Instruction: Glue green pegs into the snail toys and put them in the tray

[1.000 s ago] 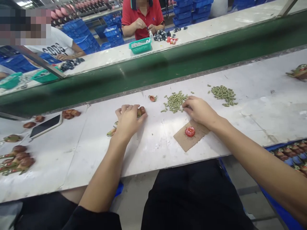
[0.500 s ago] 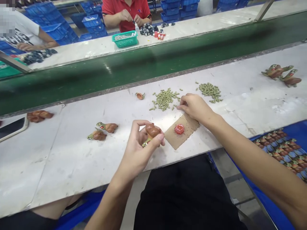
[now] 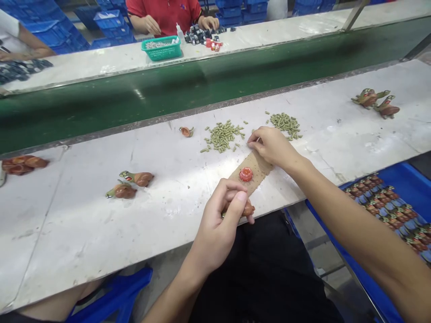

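Observation:
My left hand (image 3: 220, 224) is wrapped round a brown figurine (image 3: 248, 209), mostly covered by the fingers, over the table's front edge. Thumb and fingers of my right hand (image 3: 272, 146) are pinched together above the far end of a piece of brown cardboard (image 3: 258, 172); what they hold, if anything, is too small to make out. A red cap (image 3: 246, 174) with shiny red contents sits on the cardboard. Beyond it lie two heaps of small green pieces, one (image 3: 222, 136) left of my right hand and one (image 3: 286, 124) behind it.
Painted figurines lie on the white table (image 3: 101, 233) at left (image 3: 138, 178) and far right (image 3: 368, 98). A small hollow part (image 3: 186, 131) is near the back edge. At lower right is a blue crate (image 3: 415, 179) with rows of figurines. Across the green belt (image 3: 168, 89) sits a person in red.
My left hand has moved right and toward me with the figurine, which is now turned and more hidden. My right hand stays near the cardboard's far end. The view has shifted a little right.

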`<action>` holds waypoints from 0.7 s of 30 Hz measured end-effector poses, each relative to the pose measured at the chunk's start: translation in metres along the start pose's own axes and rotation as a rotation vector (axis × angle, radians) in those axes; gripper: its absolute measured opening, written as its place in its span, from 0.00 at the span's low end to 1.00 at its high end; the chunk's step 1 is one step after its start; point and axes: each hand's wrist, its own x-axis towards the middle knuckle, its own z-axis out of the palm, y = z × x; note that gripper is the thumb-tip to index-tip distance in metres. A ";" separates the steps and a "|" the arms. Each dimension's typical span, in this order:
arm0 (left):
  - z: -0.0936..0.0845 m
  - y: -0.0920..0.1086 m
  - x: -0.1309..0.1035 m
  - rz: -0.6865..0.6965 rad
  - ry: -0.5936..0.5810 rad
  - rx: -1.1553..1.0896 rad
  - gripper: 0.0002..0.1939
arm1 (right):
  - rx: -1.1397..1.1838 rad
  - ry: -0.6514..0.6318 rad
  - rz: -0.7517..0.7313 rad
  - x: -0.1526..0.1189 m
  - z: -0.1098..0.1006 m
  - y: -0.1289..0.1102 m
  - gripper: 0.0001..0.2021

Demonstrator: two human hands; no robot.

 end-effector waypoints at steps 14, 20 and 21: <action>-0.030 -0.013 -0.027 0.302 0.435 0.346 0.07 | 0.124 0.181 -0.147 -0.112 -0.022 -0.027 0.07; -0.029 -0.012 -0.075 -0.108 0.205 0.135 0.05 | 0.421 0.006 0.077 -0.157 -0.020 -0.051 0.05; -0.025 -0.014 -0.076 -0.137 0.167 0.108 0.04 | 0.477 -0.054 0.086 -0.162 -0.019 -0.057 0.05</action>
